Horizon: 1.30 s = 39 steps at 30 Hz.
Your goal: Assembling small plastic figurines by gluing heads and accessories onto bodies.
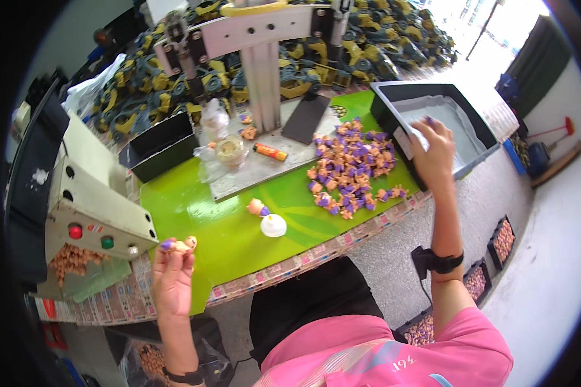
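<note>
My left hand (172, 280), at the near left edge of the table, pinches a small toy figure (179, 246), peach-coloured with a purple part. Over the near left side of a black bin (382, 103) is my right hand (434, 151). Its fingers are drawn together with a bit of a small purple piece (430, 120) showing at the tips; the rest is hidden. A heap of peach and purple figures (352, 168) lies left of that bin. One more figure (258, 207) lies beside a white round dish (274, 226) in the middle.
A metal press stand (261, 84) rises from a plate holding an orange-red tube (270, 151) and a clear jar (230, 153). Left are a control box (93, 206) with buttons and a black box (161, 151). Yellow and grey plastic parts (394, 39) are piled behind.
</note>
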Motion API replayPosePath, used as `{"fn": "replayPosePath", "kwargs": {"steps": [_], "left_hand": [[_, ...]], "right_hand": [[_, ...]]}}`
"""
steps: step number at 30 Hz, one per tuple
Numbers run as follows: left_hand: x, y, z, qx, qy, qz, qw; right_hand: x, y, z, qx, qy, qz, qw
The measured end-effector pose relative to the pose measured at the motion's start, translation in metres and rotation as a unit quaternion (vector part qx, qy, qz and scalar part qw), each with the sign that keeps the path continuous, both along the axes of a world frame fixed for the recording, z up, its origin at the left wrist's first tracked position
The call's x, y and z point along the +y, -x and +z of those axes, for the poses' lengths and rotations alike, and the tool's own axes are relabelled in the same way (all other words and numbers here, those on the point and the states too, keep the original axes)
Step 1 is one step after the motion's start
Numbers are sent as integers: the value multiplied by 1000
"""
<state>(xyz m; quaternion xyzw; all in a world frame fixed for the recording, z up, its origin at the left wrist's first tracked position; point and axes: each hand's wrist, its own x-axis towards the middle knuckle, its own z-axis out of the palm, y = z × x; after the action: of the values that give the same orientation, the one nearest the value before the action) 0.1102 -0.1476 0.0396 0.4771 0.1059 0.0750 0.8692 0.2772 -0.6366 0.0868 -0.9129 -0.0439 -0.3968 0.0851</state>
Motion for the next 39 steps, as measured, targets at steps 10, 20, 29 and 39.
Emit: {"fn": "replayPosePath", "kwargs": {"steps": [10, 20, 29, 39], "left_hand": [[-14, -118, 19, 63, -93, -105, 988], [-48, -215, -19, 20, -301, -52, 952], [-55, -223, -35, -188, -589, 74, 782], [-60, -226, -30, -118, -556, 76, 820]], "right_hand": [[-67, 27, 7, 224, -178, 72, 956], [73, 51, 41, 269, -151, 355, 882], [146, 22, 79, 152, -61, 465, 870], [289, -73, 177, 72, -81, 356, 928]]}}
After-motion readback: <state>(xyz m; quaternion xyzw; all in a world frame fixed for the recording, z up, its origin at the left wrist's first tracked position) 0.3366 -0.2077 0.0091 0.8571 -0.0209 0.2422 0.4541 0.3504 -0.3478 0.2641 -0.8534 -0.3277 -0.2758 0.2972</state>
